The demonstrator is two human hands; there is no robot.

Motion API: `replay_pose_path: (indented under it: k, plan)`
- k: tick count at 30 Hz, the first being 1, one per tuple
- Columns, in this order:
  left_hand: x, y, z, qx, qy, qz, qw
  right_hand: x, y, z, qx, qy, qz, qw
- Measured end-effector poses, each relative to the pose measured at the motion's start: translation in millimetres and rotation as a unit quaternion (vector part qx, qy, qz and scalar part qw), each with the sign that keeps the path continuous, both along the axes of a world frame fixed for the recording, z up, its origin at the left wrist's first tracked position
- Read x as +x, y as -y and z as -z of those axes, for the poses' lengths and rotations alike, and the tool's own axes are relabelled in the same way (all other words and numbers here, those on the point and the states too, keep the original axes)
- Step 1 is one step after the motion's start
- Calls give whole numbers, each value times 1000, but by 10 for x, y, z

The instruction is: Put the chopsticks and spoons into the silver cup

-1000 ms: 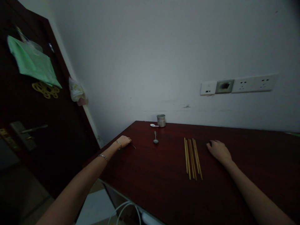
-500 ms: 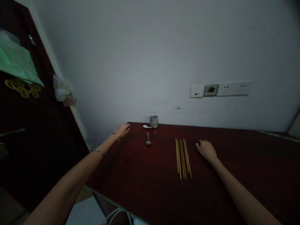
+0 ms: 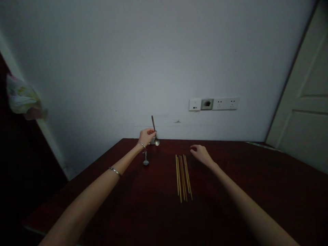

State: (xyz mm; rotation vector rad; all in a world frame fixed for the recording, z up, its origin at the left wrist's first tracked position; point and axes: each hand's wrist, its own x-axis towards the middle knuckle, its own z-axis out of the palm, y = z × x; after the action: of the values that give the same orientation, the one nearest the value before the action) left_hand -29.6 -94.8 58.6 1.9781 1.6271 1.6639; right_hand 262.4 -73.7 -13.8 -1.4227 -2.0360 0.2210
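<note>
A spoon [image 3: 157,142] hangs upright from my left hand [image 3: 146,136], pinched along its dark handle, with its bowl pointing down. Directly behind it, at the table's back edge, stands a small metal cup [image 3: 153,141], mostly covered by the hand and spoon. Another metal spoon [image 3: 146,162] lies on the table just below my left wrist, its bowl toward me. My right hand [image 3: 202,154] is at the far end of several wooden chopsticks [image 3: 183,179], on their right side, fingers loosely bent with nothing visible in them. The chopsticks lie side by side.
The dark red tabletop [image 3: 143,205] meets a pale wall with a row of sockets [image 3: 214,104]. A plastic bag [image 3: 22,95] hangs at the left beside a dark door. A white door [image 3: 304,95] stands at the right.
My left hand has swung right from the table's back left corner to the cup, turning the spoon upright. My right hand has shifted slightly forward. The view has turned right; the white spoon is now hidden.
</note>
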Motion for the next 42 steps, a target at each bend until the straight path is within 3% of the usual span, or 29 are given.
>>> replay_pose_path:
  k: [4,7,13,17,21,25,33,42]
  plan:
    - [423,-10,-20,-26,44,76,996,-148,98,-292,30,-66,-39,997]
    - [660,11,-4,-60,49,125,989,-218,132,-412,35,-126,-54,990]
    - [940,-9,106,-131,46,195,971,-246,84,-469,-46,-265,-80,960]
    - [1034,-28,176,-165,41,225,960,-232,61,-478,-115,-357,-107,921]
    - [1116,-13,216,-185,40,240,952,-232,87,-502,-136,-409,-124,894]
    - [1200,-27,293,-205,47,255,944,-238,105,-493,-134,-395,-122,900]
    - [1306,-31,408,-245,53,263,932,-210,47,-406,-103,-355,-52,928]
    - [1375,-12,524,-278,66,274,918,-141,1,-341,-133,-310,-34,941]
